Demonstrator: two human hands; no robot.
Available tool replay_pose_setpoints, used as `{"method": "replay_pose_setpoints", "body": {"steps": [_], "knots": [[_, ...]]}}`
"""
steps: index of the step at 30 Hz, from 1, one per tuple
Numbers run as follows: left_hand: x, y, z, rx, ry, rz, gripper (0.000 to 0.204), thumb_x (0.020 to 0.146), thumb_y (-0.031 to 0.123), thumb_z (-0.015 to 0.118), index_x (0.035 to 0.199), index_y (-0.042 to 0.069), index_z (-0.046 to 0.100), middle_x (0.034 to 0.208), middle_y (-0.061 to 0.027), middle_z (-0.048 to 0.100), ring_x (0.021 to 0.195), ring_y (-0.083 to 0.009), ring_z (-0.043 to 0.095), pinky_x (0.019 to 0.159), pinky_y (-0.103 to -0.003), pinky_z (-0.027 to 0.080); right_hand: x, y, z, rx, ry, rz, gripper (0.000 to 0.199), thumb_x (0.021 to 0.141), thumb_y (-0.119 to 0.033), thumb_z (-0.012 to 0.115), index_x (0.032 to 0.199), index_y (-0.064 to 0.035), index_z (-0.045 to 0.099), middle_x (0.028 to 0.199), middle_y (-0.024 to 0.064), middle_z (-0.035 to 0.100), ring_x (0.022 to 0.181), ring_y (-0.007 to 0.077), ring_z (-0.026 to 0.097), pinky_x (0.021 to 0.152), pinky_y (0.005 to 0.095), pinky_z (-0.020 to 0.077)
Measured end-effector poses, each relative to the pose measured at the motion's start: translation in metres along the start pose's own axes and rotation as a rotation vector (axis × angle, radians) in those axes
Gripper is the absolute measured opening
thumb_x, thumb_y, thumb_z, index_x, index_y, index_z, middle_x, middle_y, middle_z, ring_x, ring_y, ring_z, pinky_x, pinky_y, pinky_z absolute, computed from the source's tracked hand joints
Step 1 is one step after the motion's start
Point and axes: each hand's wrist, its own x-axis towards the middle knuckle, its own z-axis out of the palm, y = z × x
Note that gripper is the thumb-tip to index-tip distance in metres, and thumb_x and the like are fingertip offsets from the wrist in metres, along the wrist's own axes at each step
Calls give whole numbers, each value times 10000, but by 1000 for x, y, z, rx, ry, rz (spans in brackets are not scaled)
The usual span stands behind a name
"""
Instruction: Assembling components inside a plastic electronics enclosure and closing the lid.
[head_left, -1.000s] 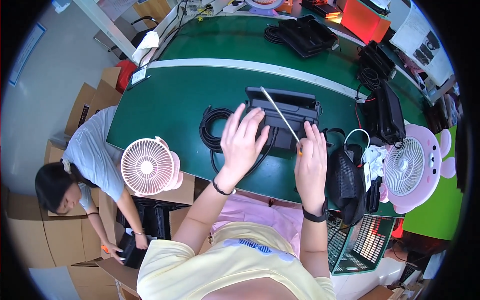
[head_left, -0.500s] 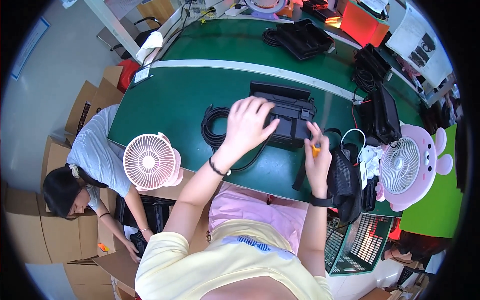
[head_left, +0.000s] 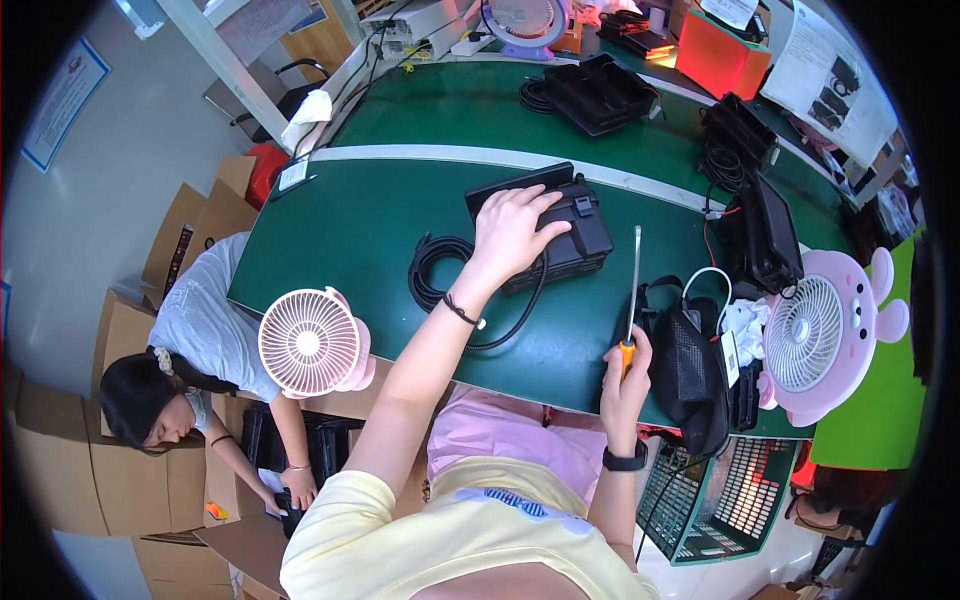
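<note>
A black plastic box point(head_left: 575, 255) with a latch and a raised flap stands on the green table in front of me. My left hand point(head_left: 508, 232) lies over its top left part, fingers curled on it. Beside it, a coiled black cable point(head_left: 418, 280) runs to the box. My right hand point(head_left: 624, 388), near the table's front edge, is closed on the orange handle of a screwdriver point(head_left: 637, 290). Its long metal shaft points away from me, to the right of the box and apart from it.
Right of the screwdriver lie a black mesh bag point(head_left: 690, 370) and a pink fan point(head_left: 805, 335); another pink fan point(head_left: 310, 342) is at the left edge. More black boxes point(head_left: 600, 95) sit farther back. At left, a co-worker point(head_left: 205, 330) bends over cartons. A green crate point(head_left: 715, 500) stands below.
The box has turned and shifted slightly left under my left hand. My right hand has drawn back toward me from the box, and the screwdriver's shaft now shows plainly.
</note>
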Motion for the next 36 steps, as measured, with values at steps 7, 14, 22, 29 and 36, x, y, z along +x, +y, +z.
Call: {"method": "replay_pose_setpoints", "body": {"steps": [7,14,22,29,36], "knots": [[-13,-7,-2,-51,202,-168,281,989,234,513,1004,55,729,1059,-110,723,1020,-265,668,936,-411,466,0,-51,-12,-301,-89,-268,328,892,-35,642,1211,-49,566,1013,184,699,796,345,685,712,401,539],[-12,-7,0,-101,157,-202,311,1010,241,458,1053,67,713,1074,-97,714,1048,-283,653,959,-395,465,13,-57,-3,-392,-7,-418,295,836,-10,683,1119,-83,646,1077,98,718,783,258,659,716,349,530],[-13,-7,0,-103,154,-216,274,998,229,489,1058,82,713,1090,-87,706,1060,-284,642,977,-404,451,7,-58,4,-586,87,-534,308,796,-10,708,1086,-114,704,1122,64,716,757,191,622,704,323,498],[-12,-10,2,-75,185,-157,215,975,165,523,1026,63,705,1045,-90,706,999,-282,647,947,-406,455,4,-61,10,-346,-7,-325,272,854,-1,676,1116,-73,693,1094,143,714,821,288,682,739,355,536],[-14,-6,0,-59,199,-201,237,993,162,486,1023,60,697,1047,-96,704,1003,-287,645,948,-409,451,12,-77,-6,-35,-164,-158,341,869,24,630,1201,-52,651,1083,205,692,914,362,696,793,396,564]]}}
